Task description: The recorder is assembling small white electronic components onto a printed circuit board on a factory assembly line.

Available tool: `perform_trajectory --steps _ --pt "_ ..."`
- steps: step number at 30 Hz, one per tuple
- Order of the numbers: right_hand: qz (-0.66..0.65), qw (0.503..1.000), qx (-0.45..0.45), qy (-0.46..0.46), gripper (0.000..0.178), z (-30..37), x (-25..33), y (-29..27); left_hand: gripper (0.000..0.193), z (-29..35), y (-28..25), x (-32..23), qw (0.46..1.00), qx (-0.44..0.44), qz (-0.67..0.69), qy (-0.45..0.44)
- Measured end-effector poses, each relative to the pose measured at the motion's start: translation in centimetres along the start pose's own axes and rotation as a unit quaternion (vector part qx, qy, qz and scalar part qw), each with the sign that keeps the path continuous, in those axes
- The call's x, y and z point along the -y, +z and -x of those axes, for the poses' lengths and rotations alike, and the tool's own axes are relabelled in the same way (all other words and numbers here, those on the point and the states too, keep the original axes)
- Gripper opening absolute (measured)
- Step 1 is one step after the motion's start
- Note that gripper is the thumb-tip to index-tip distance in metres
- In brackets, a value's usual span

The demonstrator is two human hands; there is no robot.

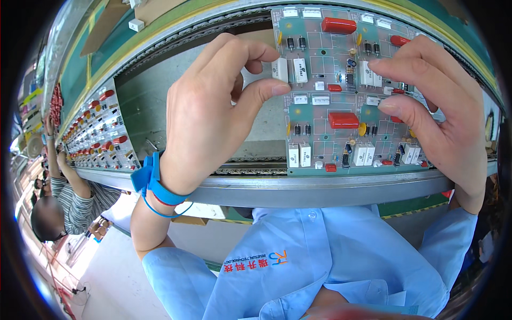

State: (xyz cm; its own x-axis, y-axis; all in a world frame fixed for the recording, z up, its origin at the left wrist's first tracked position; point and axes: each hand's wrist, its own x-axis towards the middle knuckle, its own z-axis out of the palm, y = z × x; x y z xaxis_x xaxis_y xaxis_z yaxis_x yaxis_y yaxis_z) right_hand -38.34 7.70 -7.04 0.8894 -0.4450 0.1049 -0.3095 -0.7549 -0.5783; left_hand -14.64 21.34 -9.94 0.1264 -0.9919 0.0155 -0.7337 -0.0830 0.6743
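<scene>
A green circuit board [341, 90] is being worked on, lying flat on the metal conveyor rail [320, 186] right in front of the person, between both hands.

Left hand [213, 112]: thumb and forefinger are being pinched shut on a small white block component [280, 69] at the board's left edge, upper half. A blue wrist strap [152, 184] with its coiled lead is being worn on that wrist.

Right hand [432, 101]: fingers are being held curled over the board's right side, fingertips touching or just beside another white block [367, 73]. Whether anything is actually being clamped there cannot be told; the hand is hiding the contact.

Handling judgement:
- The board is being read as light and stiff, a thin flat panel. It should be held by its bare edges, not by the populated face.
- Tall red box parts [339, 25] and yellow disc parts [362, 129] are standing proud on thin leads, so they are likely being left vulnerable to side knocks and bending.
- The white block is small, hard and smooth; a fingertip pinch on its two flat sides looks right, with a straight push and no twisting.
- Static sensitivity is being assumed, given the strap.

Further left, a second populated board [98, 130] is sitting on the same line, well apart. A co-worker in a striped sleeve [80, 200] is being seen reaching toward it.
</scene>
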Motion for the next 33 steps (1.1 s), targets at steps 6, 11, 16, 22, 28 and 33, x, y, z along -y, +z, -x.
perform_trajectory --steps 6,11,16,22,28,33 --pt "-0.02 0.999 -0.022 -0.024 0.033 0.9 -0.1 0.1 0.029 -0.6 -0.1 -0.9 0.988 -0.009 -0.116 0.102" --pt "-0.011 0.999 -0.034 -0.028 0.033 1.2 0.2 0.8 0.026 -0.7 0.1 -0.7 0.984 0.001 -0.138 0.113" --pt "-0.046 0.998 0.005 -0.044 0.033 0.7 0.1 0.0 0.025 -1.2 -0.2 -1.0 0.971 -0.015 -0.187 0.148" --pt "0.011 0.987 0.103 -0.119 0.036 -0.3 3.1 0.1 0.03 -0.8 -0.1 0.1 0.961 -0.058 -0.202 0.179" --pt "0.055 0.956 0.114 -0.264 0.039 -2.1 8.1 4.7 0.031 2.4 -1.6 1.0 0.973 -0.16 -0.124 0.108" --pt "0.264 0.929 0.19 -0.176 0.042 -2.9 8.1 5.6 0.016 12.0 -8.6 8.5 0.896 -0.36 -0.258 -0.039"
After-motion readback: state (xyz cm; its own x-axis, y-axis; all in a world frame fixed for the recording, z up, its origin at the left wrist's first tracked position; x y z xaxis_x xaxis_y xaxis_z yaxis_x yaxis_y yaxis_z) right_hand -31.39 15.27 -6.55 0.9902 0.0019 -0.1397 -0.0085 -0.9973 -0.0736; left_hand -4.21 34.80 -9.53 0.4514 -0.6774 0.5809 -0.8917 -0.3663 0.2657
